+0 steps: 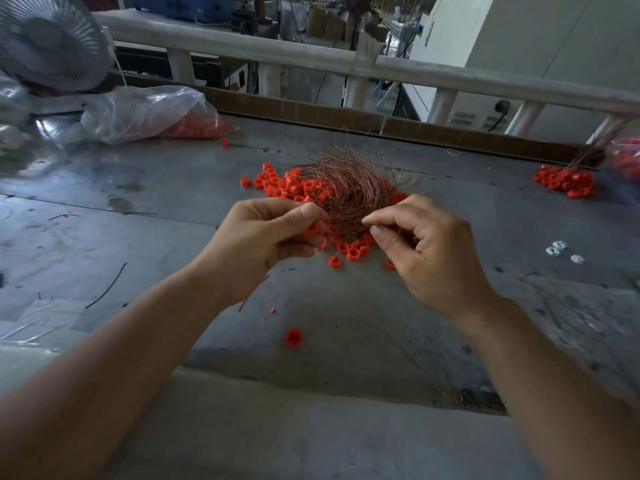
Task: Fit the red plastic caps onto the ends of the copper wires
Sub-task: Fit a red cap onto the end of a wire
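a fan (48,39) stands at the far left edge of the table (156,202). beside it lies a bag (138,112) of clear plastic, with red caps showing through its right end. the left hand (266,237) is raised over the table, fingers curled tight and thumb pressed toward the forefinger. it holds a cap (311,229) in the curl just under the thumb. just past the thumb tip are the wires (346,192), a loose copper nest lying on a pile (284,181) of caps spread across mid-table. the right hand (429,247) meets the near edge of the wires, thumb and forefinger pinched narrow on strands there, the other fingers loosely curled. i cannot tell whether a strand end reaches the held cap. nearer, between the forearms, a lone cap (293,338) lies on the table. further right are small white bits (557,249). at the far right is a second pile (564,181) of caps with wires running out of it.
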Demonstrator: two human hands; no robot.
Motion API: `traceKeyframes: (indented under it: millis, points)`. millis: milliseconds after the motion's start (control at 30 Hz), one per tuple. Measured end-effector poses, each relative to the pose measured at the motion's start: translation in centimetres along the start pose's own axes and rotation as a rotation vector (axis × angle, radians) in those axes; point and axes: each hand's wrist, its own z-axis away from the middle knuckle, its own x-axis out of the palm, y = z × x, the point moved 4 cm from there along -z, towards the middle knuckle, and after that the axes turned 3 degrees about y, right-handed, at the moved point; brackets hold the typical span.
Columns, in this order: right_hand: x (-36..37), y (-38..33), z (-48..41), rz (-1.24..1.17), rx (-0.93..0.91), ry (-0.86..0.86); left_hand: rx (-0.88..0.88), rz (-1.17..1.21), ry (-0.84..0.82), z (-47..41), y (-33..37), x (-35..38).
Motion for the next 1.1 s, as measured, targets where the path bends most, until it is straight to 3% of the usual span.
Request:
traceKeyframes:
  millis: [433,600,833,1100]
  points:
    - [0.2,0.5,0.3,-0.055,0.126,-0.157,-0.052,-0.161,-0.050,0.3,-0.5,0.6]
    - [1.6,-1.8,0.7,-0.095,0.043,-0.201,-0.025,-0.199,-0.124,0.6,-0.5,1.4]
    - [0.0,-0.9,0.3,-0.117,0.152,-0.104,0.085,-0.171,-0.144,0.7,-0.1,1.3]
    - [-0.2,-1.8,0.4,-0.156,0.129,-0.099,0.139,-0.123,-0.154,0.8,0.4,1.5]
